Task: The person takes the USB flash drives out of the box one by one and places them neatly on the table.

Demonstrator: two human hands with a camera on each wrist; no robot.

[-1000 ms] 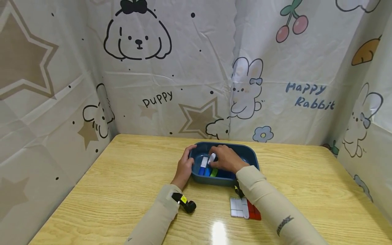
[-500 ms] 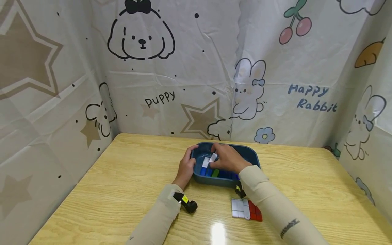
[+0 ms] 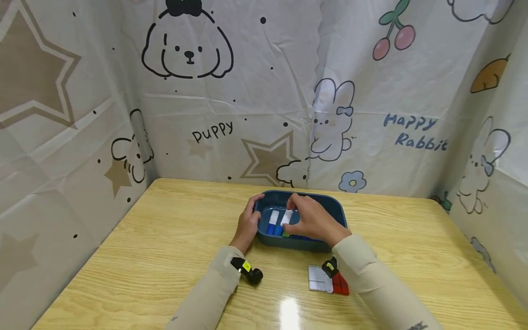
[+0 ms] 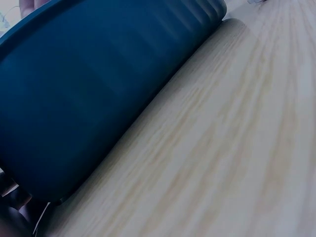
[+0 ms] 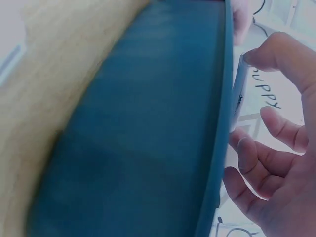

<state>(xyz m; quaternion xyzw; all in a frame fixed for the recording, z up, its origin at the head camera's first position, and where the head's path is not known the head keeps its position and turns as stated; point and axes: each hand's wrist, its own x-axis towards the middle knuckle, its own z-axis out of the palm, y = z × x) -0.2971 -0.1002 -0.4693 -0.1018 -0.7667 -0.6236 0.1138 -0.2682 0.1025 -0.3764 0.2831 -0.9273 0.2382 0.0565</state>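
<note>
A dark blue plastic bin (image 3: pixel 303 244) sits on the table. At its left end my left hand (image 3: pixel 247 227) grips the rim, thumb over the edge. Reaching in from the right, my right hand (image 3: pixel 313 220) has thumb and index finger at either end of the white part of a slim blue-and-white piece (image 3: pixel 286 216). The right wrist view shows this white part (image 5: pixel 240 94) between thumb and fingertip, with small dark print; its kind is unclear. Beside it lies a similar blue-and-white piece (image 3: pixel 273 217). A green piece (image 3: pixel 286 234) is partly covered by my hand.
In front of the bin, several flat white pieces (image 3: pixel 318 279) and red pieces (image 3: pixel 340 285) lie side by side on the wooden table (image 3: pixel 185 238), near my right sleeve. A printed cloth (image 3: pixel 255 91) hangs behind and along both sides.
The blue-and-white piece by my right fingers has gone from tilted to lying in line with its neighbour. My right wrist has shifted right and toward me. My left hand stays on the rim.
</note>
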